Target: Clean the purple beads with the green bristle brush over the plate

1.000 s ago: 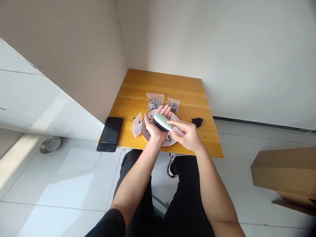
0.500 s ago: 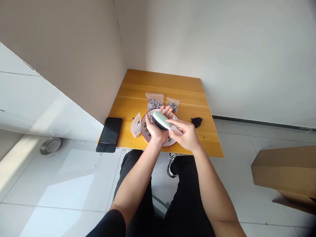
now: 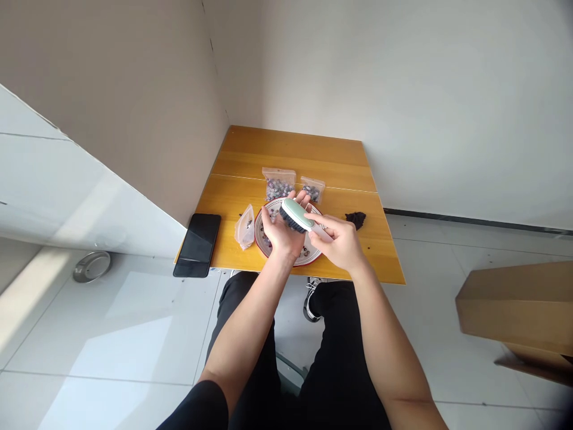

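Note:
My right hand (image 3: 339,240) grips the pale handle of a scrubbing brush (image 3: 297,213) with a light green back and dark bristles facing down. Palm up, my left hand (image 3: 285,235) lies under the brush head with its fingers stretched out. Whether the bristles touch the palm, I cannot tell. Beneath both hands, partly hidden, is a white plate with a red rim (image 3: 258,241), holding small beads. Beside it on the left stands a small open clear bag (image 3: 245,229). Behind the plate lie a larger zip bag of beads (image 3: 279,186) and a smaller bag of beads (image 3: 312,190).
On the wooden table (image 3: 295,143), a black phone (image 3: 197,245) lies at the left edge and a dark crumpled thing (image 3: 356,219) at the right. Walls border the table's back and left. A metal bowl (image 3: 92,266) and a cardboard box (image 3: 514,301) are on the floor.
The brush has shifted slightly to the right over my left palm, along with my right hand. My left hand has stayed nearly in place.

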A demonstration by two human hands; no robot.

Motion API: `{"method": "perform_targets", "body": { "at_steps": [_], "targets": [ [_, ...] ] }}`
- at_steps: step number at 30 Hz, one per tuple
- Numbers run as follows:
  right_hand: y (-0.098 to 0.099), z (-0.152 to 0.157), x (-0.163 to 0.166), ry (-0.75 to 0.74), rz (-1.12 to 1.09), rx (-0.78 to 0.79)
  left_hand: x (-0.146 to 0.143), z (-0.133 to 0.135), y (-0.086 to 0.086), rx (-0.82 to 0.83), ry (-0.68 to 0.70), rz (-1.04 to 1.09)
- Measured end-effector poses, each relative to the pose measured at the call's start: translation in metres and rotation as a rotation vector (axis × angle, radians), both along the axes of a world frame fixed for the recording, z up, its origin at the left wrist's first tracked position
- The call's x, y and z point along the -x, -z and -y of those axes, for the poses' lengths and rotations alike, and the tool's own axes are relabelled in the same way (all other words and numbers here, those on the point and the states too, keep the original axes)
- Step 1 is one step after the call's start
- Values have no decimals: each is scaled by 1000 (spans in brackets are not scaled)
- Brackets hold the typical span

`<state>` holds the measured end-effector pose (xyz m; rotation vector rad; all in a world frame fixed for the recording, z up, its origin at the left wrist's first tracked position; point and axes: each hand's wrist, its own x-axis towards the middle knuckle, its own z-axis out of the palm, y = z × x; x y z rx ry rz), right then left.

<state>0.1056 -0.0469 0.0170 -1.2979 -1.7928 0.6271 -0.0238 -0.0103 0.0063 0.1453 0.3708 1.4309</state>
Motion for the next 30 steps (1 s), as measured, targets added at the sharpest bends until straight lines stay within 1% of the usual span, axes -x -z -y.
{"method": "perform_targets", "body": {
  "at_steps": [5,7,10,11,13,16,18,20,22,24,26,28,30],
  "targets": [
    [1,2,1,-92,-14,83,3,-3,2,3,-28,-6],
    [1,2,4,-92,-5,41,1,-4,3,10,-19,-4],
    [2,0,6,-20,31,-71,0,-3,3,-3,-15,5],
    [3,0,5,0,39,-87,0,-3,3,-9,-19,7],
    [4,0,3,-3,31,-48,2,-3,4,-18,-35,4],
    [6,1,4,-70,-21,64,4,-4,5,-10,-47,-9],
    [6,1,6,-72,-53,60,3,-5,6,3,-38,-12],
    [5,0,8,-22,-84,44,1,-4,6,-2,-24,-5],
    [5,0,6,3,-146,105,1,-3,5,-19,-17,8],
    [6,0,2,-42,-247,212,2,-3,3,-29,-23,20],
    [8,-1,-3,-112,-375,278,5,-4,2,-31,-30,24],
    [10,-3,-6,-121,-511,267,7,-6,3,-11,-29,15],
    [12,-7,-8,-53,-635,232,10,-8,5,17,-31,10]
  ]
}}
